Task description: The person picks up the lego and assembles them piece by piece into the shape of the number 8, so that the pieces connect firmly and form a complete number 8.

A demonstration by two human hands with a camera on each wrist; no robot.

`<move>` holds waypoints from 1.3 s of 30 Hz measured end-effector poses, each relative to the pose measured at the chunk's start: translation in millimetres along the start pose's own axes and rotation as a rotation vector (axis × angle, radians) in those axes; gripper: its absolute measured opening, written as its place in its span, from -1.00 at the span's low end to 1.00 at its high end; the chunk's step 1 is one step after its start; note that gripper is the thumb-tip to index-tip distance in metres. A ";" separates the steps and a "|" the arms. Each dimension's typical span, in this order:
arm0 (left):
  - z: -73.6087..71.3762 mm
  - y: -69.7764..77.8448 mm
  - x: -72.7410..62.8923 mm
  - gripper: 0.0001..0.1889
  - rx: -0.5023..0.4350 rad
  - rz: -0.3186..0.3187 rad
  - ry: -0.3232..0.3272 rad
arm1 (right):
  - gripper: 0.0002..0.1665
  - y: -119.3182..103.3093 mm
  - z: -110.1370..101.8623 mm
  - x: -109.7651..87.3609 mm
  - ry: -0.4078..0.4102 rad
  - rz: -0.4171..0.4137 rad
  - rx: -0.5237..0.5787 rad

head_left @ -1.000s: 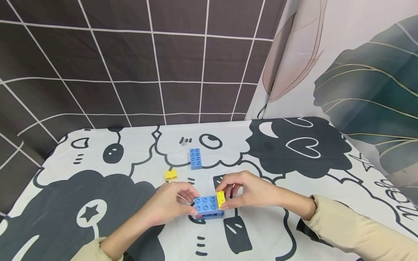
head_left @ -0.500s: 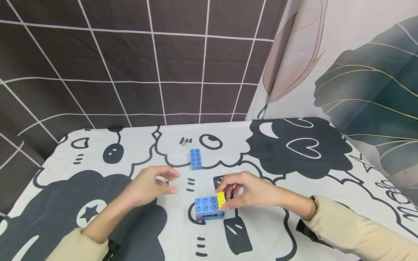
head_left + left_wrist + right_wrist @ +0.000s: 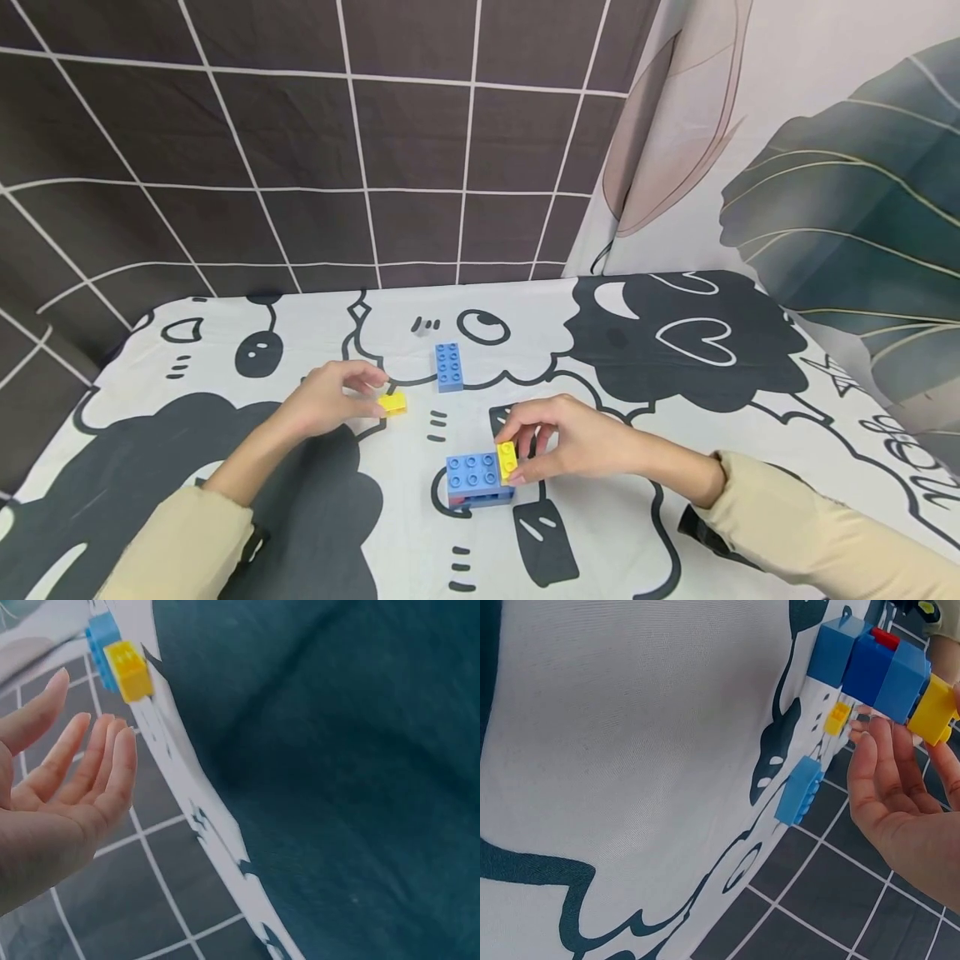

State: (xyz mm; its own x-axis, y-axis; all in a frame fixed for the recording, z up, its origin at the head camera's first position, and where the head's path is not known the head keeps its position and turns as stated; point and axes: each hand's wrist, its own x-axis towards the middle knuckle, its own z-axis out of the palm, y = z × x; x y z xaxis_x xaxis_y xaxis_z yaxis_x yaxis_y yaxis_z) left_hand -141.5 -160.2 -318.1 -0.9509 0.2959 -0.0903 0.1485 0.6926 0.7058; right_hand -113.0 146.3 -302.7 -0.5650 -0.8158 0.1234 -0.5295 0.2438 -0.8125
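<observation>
My left hand is just left of a loose yellow brick, its thumb and fingers spread apart. In the left wrist view the hand has a gap between itself and the brick. My right hand pinches another yellow brick between thumb and fingers. That brick sits at the right end of the top of a blue brick stack. The right wrist view shows light blue bricks, a dark blue brick and a bit of a red brick in the stack.
A loose blue brick with studs up lies farther back, right of the loose yellow brick. The table is covered by a black and white patterned cloth. Behind it hangs a dark grid-patterned cloth.
My left hand has left the blue stack and moved left and away from me to the loose yellow brick, which it briefly covered. The right hand has stayed at the stack.
</observation>
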 end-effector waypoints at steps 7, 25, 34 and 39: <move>-0.1 -7.8 5.3 -0.63 -0.077 0.008 -0.059 | -0.70 0.2 -0.8 -0.1 -0.004 0.002 0.001; 8.6 -1.1 7.6 -0.65 -0.090 0.029 -0.118 | -0.70 0.2 -1.1 0.4 -0.009 -0.004 0.004; 8.9 -3.8 18.6 -0.59 -0.057 0.044 -0.214 | -0.70 0.8 -1.6 0.8 -0.012 -0.013 0.000; 11.4 -5.2 22.9 -0.60 -0.054 0.052 -0.234 | -0.70 1.5 -1.5 0.7 -0.012 -0.014 0.003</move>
State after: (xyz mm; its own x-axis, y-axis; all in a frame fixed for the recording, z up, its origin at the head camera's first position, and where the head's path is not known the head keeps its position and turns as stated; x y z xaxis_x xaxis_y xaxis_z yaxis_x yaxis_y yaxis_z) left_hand -161.0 -149.5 -331.8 -0.8526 0.4790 -0.2090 0.1746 0.6380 0.7500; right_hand -115.2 146.8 -302.9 -0.5499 -0.8253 0.1281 -0.5356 0.2308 -0.8123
